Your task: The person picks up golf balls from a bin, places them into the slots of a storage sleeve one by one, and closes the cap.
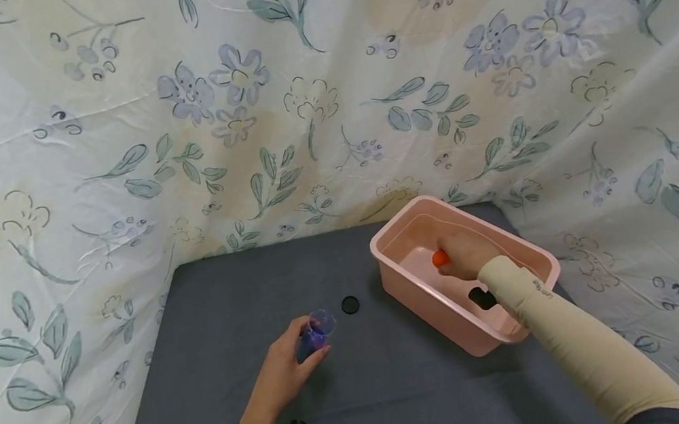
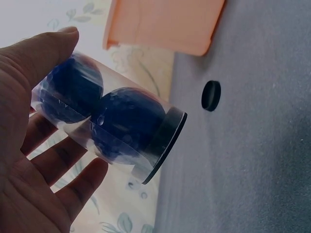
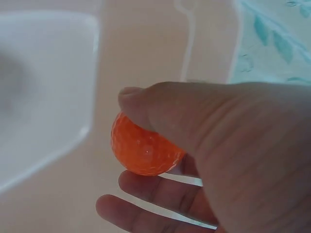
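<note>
In my left hand (image 1: 283, 367) I grip a clear plastic tube (image 1: 322, 323) above the table. Two dark blue dimpled golf balls (image 2: 127, 124) lie inside it, and a black cap (image 2: 163, 143) closes its lower end. The upper end is partly behind my thumb in the left wrist view. My right hand (image 1: 469, 255) is inside the pink bin (image 1: 429, 312), pinching an orange golf ball (image 3: 146, 148) between thumb and fingers. A loose round black cap (image 1: 350, 304) lies on the table between the tube and the bin.
A dark grey cloth (image 1: 215, 319) covers the table. Behind and beside it hangs a pale floral curtain (image 1: 305, 106). The bin stands at the table's back right, its near wall rising between my right forearm and the table.
</note>
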The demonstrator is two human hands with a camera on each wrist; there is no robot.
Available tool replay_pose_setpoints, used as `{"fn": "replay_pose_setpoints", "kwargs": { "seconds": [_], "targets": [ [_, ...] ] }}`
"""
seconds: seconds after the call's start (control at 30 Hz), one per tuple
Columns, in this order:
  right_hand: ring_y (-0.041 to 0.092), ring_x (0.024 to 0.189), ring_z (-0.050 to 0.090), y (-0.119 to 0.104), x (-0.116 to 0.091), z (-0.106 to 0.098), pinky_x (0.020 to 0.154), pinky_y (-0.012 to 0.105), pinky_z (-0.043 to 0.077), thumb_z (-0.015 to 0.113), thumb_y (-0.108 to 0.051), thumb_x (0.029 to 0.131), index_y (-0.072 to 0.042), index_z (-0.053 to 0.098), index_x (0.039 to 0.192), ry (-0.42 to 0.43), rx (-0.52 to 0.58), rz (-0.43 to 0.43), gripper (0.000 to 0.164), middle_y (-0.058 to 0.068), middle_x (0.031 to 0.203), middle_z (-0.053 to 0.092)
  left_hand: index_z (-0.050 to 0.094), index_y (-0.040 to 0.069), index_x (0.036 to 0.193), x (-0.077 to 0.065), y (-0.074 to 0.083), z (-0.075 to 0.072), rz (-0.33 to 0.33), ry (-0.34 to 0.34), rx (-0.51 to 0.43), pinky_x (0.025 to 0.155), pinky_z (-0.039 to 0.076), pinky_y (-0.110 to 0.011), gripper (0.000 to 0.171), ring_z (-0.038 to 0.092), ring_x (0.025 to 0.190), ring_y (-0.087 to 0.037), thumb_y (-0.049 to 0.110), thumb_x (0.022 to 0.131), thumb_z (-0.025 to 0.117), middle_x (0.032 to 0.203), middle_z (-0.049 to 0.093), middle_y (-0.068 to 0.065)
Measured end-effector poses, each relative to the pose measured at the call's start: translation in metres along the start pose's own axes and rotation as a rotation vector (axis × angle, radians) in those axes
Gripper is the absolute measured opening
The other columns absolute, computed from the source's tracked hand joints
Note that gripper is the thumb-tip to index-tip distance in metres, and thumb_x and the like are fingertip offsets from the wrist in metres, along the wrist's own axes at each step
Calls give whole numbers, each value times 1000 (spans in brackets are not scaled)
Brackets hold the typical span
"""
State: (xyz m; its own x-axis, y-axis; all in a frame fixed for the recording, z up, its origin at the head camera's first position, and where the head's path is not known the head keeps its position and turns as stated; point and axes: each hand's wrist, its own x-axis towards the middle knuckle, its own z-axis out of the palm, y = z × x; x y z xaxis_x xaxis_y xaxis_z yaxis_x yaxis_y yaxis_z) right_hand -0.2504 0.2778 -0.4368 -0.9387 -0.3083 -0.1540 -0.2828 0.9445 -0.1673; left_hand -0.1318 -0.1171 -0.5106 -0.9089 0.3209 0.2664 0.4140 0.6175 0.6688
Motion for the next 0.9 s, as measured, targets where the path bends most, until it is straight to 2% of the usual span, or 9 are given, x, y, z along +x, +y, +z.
{"fn": "replay_pose_setpoints", "kwargs": {
  "seconds": [0.13, 0.33, 0.57, 0.67, 0.8, 0.9],
  "targets": [
    [17, 64, 51, -7, -1, -6, 61, 29, 42, 77, -27, 82, -9, 57, 93, 40, -4, -10, 29, 3, 76, 56, 49, 27, 127, 0, 0, 1, 0, 1, -15, 89, 55, -44, 47, 64, 112, -15, 39, 87, 71, 123, 62, 6],
    [17, 68, 53, -29, -6, -21, 62, 29, 46, 77, -29, 83, -8, 57, 102, 61, 22, 2, 35, 3, 82, 59, 49, 30, 126, 1, 0, 2, -14, 9, -28, 90, 55, -42, 47, 63, 112, -12, 38, 86, 72, 122, 61, 10],
    [16, 67, 54, -52, -9, -30, 61, 27, 48, 79, -28, 82, -10, 56, 101, 121, 50, -31, 35, 2, 83, 60, 49, 29, 127, 2, -1, 2, -19, 1, -26, 90, 54, -43, 47, 63, 113, -13, 40, 87, 71, 122, 62, 9],
    [15, 67, 54, -62, -10, -31, 62, 27, 48, 80, -30, 80, -10, 57, 101, 170, 39, -68, 37, 2, 84, 60, 49, 32, 126, 2, -1, 3, -46, -4, -26, 92, 54, -42, 46, 62, 114, -11, 40, 86, 71, 122, 61, 11],
    [11, 62, 52, -79, -12, -28, 57, 24, 47, 81, -32, 79, -11, 57, 102, 271, 26, -171, 39, 0, 81, 60, 49, 34, 125, 2, 0, 3, -74, -8, -35, 93, 53, -43, 46, 62, 114, -10, 38, 86, 72, 123, 61, 12],
    [9, 58, 49, -95, -15, -23, 54, 21, 45, 79, -31, 81, -12, 57, 101, 324, 67, -238, 35, -1, 78, 60, 50, 33, 126, 3, 0, 3, -78, -8, -32, 93, 53, -44, 46, 62, 115, -10, 37, 86, 73, 123, 61, 11]
  ]
}}
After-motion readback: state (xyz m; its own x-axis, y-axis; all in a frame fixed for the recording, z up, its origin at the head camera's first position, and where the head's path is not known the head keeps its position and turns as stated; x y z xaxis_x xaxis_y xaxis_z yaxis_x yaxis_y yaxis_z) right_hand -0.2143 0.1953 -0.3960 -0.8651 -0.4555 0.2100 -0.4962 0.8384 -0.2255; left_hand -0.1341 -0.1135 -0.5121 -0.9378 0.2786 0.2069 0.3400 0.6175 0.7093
